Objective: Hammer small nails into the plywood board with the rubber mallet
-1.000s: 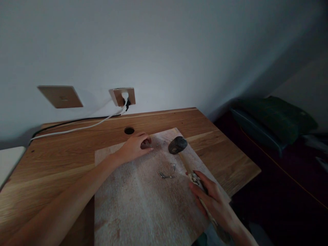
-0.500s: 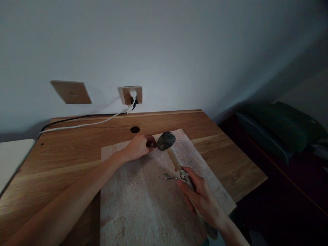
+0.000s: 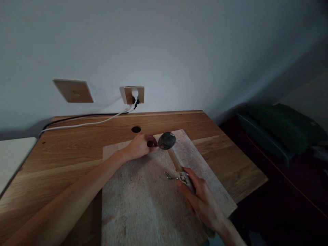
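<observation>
My right hand [image 3: 201, 201] is wrapped round the wooden handle of a hammer [image 3: 167, 143], whose dark head hovers over the far part of a pale board [image 3: 143, 198]. My left hand [image 3: 139, 146] rests on the board just left of the hammer head, fingers pinched together on something small that I cannot make out. A few loose nails [image 3: 169, 176] lie on the board beside my right hand.
The board lies on a wooden desk [image 3: 64, 153] with a round cable hole [image 3: 136, 129]. White and black cables [image 3: 87, 121] run to a wall socket [image 3: 133, 94]. A wooden plate [image 3: 73, 91] hangs on the wall. Dark cushions [image 3: 276, 130] sit at right.
The hammer head has swung left, from over the board's right part to right beside my left hand's fingertips. My right hand followed slightly left. The left hand stayed put.
</observation>
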Motion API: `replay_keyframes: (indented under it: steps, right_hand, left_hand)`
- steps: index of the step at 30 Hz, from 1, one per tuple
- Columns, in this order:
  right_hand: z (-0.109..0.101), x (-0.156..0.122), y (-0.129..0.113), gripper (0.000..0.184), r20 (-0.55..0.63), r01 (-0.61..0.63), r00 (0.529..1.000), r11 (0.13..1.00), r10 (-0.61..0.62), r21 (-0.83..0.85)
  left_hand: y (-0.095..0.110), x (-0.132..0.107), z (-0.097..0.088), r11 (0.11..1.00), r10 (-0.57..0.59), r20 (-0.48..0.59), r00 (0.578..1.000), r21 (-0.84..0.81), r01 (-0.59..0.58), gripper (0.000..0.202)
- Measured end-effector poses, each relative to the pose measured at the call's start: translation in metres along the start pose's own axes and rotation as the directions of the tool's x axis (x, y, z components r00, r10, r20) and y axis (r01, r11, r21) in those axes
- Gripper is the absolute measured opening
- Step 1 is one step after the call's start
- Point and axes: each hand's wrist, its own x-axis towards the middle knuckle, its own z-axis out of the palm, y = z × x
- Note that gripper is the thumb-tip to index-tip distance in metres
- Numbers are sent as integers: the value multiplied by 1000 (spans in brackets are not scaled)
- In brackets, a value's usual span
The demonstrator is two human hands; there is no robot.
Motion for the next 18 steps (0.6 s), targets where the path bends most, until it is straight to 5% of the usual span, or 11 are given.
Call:
replay_keyframes:
  steps: [18]
  right_hand:
    - [-6, -1, 2, 44, 39, -25, 999, 999, 23, 44]
  left_hand:
    - [-3, 1, 1, 999, -29, 32, 999, -13, 30, 8]
